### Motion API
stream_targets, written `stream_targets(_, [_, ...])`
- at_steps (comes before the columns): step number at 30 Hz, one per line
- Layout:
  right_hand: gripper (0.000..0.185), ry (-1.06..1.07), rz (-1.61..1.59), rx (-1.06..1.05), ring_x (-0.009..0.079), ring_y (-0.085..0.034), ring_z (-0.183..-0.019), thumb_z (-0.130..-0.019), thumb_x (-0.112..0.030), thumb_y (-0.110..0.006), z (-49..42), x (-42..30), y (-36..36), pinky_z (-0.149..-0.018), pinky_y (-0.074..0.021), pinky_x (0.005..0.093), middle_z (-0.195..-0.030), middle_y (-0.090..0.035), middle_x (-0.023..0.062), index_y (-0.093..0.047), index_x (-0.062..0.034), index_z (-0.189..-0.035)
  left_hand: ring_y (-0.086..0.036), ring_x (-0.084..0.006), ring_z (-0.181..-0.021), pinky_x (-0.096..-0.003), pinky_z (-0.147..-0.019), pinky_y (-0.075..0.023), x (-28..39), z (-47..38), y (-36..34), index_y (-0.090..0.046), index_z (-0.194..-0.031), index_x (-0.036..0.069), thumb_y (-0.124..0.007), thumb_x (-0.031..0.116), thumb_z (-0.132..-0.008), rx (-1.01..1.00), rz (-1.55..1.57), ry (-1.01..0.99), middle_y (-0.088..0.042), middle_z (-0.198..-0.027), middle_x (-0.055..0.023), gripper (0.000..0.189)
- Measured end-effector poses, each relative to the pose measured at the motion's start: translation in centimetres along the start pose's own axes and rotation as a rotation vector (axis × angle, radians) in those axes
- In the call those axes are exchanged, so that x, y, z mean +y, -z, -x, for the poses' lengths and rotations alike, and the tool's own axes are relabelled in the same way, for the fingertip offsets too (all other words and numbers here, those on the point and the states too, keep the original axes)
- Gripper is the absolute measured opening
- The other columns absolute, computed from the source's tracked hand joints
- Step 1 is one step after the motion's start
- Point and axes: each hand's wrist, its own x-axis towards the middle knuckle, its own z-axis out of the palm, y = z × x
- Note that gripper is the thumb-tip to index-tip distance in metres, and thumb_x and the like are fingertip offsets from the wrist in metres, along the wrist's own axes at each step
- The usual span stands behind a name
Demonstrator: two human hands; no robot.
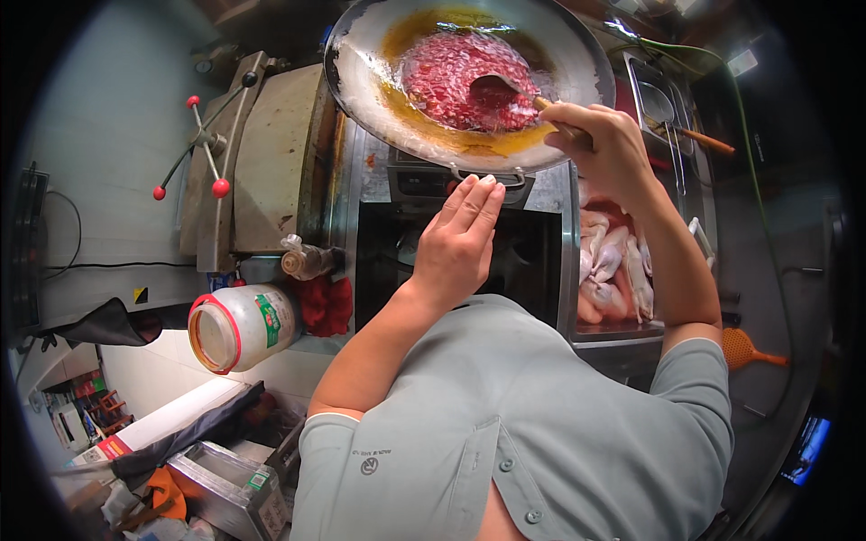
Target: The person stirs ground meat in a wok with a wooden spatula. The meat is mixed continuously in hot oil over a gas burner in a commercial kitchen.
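Observation:
My right hand (pixel 599 145) grips the wooden handle of a ladle (pixel 502 88). Its metal bowl is in a wide steel wok (pixel 358 74), among a mass of red chopped food (pixel 446 74) ringed by yellow-orange oil. I cannot tell what the red food is. Below the wok's near rim is my left hand (pixel 463 233), back upward, three fingers stretched forward and close together. Its fingertips overlap the wok's wire loop handle (pixel 517 179); whether they grip or just touch it is unclear. Part of a red knob shows behind the fingers on the stove's control panel (pixel 419 182).
Plucked poultry (pixel 609 264) fills a tray at right, beside a steel rack with strainers (pixel 656 101). At left stand a metal press with red-knobbed lever arms (pixel 206 142), a bottle (pixel 304 260), a red cloth (pixel 327 304) and a big plastic jar (pixel 250 328). An orange perforated scoop (pixel 741 348) hangs at far right.

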Motion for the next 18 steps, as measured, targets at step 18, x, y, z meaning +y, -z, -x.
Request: stream_targets(18, [0.029,-0.023,0.167,0.017,0.0335,-0.076,-0.090,-0.093,-0.023,-0.078,-1.0,2.9,-1.3,-0.077,-0.0584,0.0461,-0.095,-0.079,0.0131,-0.080,-0.0210,-0.122,-0.069,-0.0306,-0.109,-0.0437,-0.102,-0.0477,-0.1,-2.9,0.8,-0.075,-0.123,0.004,-0.073,0.012,-0.093,0.079,-0.103,-0.089,-0.073,-0.114,-0.0115,0.031])
